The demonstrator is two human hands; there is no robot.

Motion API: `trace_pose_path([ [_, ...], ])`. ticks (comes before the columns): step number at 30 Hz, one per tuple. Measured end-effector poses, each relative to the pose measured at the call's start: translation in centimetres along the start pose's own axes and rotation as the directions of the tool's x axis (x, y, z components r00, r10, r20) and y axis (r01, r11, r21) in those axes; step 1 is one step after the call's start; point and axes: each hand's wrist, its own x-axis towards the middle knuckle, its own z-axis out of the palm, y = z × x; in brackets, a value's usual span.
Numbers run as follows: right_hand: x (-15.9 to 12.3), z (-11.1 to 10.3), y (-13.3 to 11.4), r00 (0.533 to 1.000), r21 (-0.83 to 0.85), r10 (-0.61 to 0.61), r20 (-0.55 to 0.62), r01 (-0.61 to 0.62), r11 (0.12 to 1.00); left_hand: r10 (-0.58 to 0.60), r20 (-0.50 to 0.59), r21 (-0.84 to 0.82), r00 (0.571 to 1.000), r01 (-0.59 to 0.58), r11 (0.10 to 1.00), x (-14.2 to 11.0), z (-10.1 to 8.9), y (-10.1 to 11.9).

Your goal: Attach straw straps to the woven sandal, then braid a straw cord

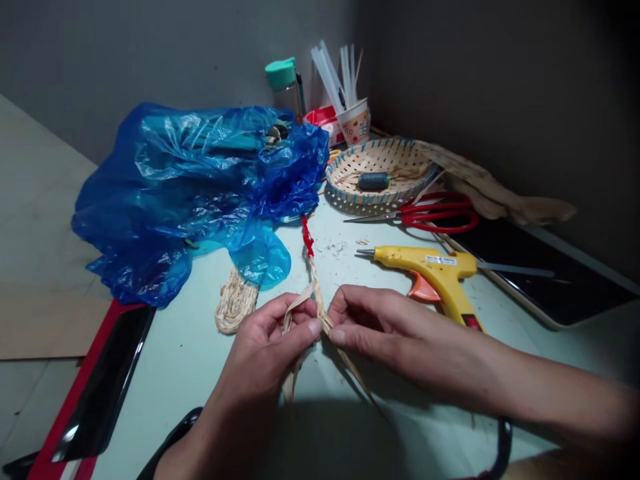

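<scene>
A thin braid of dried plant fibre (315, 275) runs away from me, its far end bound with red thread (307, 239). My left hand (285, 327) pinches the near end of the braid between thumb and fingers, and a pale flat strip (290, 315) loops over its fingers. Close on the right, my right hand (370, 323) is closed on the strands at the same spot. Loose strand ends hang down below both hands. A coiled bundle of finished-looking straw cord (236, 303) lies beyond my left hand, partly under blue plastic.
A blue plastic bag (200, 180) covers the back left. On the right are a yellow glue gun (430, 267), red-handled scissors (430, 213), a woven basket (350, 190) holding a thread spool (373, 181), and a dark-screened tablet (540, 273). Behind stand a paper cup (356, 123) of glue sticks and a green-lidded bottle (281, 77).
</scene>
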Motion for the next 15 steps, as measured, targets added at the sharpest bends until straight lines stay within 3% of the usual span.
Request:
trace_pose_path([
  [6, -0.06, 0.33, -0.11, 0.996, -0.011, 0.08, -0.05, -0.081, 0.997, 0.027, 0.015, -0.031, 1.0, -0.026, 0.999, 0.0, 0.03, -0.26],
  [15, 0.49, 0.6, 0.45, 0.997, -0.017, 0.001, -0.076, -0.002, 1.0, 0.107, 0.048, 0.044, 0.993, -0.11, 0.993, -0.61, -0.01, -0.6],
])
